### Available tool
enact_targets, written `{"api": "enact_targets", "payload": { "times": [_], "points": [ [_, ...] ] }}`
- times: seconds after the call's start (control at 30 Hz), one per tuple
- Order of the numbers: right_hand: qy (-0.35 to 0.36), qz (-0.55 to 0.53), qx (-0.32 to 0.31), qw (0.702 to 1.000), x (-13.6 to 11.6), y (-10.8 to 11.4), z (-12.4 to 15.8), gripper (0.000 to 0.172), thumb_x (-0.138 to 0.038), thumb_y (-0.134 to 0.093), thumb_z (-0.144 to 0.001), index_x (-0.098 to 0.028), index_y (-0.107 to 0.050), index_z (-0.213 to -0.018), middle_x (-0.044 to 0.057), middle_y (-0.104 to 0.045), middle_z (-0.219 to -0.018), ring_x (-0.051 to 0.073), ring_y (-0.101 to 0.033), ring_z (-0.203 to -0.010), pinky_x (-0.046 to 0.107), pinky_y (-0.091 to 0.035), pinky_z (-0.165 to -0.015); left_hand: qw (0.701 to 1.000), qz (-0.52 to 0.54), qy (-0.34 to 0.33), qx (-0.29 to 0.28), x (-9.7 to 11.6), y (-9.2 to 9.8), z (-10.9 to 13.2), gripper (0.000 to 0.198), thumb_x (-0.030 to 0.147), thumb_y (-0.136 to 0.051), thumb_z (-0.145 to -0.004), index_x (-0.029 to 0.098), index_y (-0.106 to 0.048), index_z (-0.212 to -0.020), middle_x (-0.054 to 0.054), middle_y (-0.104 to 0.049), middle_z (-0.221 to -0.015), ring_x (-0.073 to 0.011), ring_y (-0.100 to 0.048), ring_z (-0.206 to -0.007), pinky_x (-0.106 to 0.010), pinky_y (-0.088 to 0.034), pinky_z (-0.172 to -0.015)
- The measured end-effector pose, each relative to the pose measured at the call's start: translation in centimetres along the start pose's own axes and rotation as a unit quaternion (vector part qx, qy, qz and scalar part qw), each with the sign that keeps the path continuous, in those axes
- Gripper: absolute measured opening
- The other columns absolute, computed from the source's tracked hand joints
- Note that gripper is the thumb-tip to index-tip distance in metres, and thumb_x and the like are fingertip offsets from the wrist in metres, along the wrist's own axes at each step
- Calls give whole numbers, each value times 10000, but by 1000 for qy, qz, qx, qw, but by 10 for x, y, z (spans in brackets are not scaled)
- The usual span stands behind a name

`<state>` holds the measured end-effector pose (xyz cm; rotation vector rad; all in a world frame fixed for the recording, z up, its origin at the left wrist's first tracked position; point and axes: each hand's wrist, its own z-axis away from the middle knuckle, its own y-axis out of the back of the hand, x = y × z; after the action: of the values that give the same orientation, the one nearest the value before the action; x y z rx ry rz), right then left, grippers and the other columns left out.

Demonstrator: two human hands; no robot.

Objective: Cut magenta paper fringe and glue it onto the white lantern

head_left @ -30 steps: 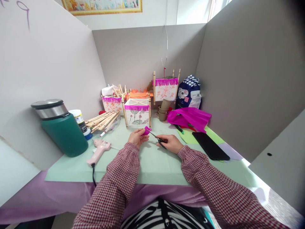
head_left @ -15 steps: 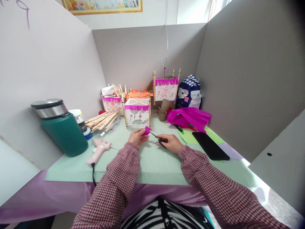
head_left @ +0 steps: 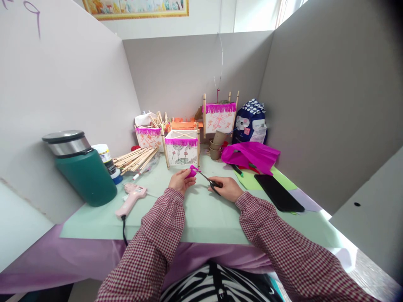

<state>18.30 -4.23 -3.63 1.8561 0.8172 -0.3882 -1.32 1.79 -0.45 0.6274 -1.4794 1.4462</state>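
At centre frame, the left hand's point(head_left: 181, 182) grip pinches magenta crepe paper point(head_left: 192, 171), apparently so its edge faces the black-handled scissors point(head_left: 213, 183) held in the right hand's point(head_left: 231, 189) grip.

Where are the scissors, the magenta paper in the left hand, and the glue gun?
Scissors point(head_left: 210, 181): head view, where blades meet handles.
Magenta paper point(head_left: 192, 173): head view, on its uncovered part.
Glue gun point(head_left: 130, 201): head view, on its pink handle.

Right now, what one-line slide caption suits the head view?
Left hand holds magenta paper; right hand points black-handled scissors toward it.
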Motion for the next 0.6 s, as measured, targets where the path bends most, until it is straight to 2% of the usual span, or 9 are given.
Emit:
{"api": "enact_targets", "payload": {
  "times": [0.27,0.6],
  "points": [
    [12,-5,-19,1000,-5,3,2,411,-386,-669,-697,-185,-675,-1056,20,-692,-784,139,-589,-661,235,-452,-624,997,31,-37,55,1,1,-3,149,178,-643,-764,131,-526,-843,-25,-649,-676,-104,-597,-469,-227,-504,-467],
    [33,6,-15,999,-7,2,2,413,-394,-664,-698,-183,-676,-1053,24,-692,-770,130,-576,-629,238,-442,-616,1000,2,-1,0,-1,0,-1,145,173,-646,-761,120,-553,-859,-33,-648,-685,-110,-609,-482,-225,-509,-470]
  ]
}}
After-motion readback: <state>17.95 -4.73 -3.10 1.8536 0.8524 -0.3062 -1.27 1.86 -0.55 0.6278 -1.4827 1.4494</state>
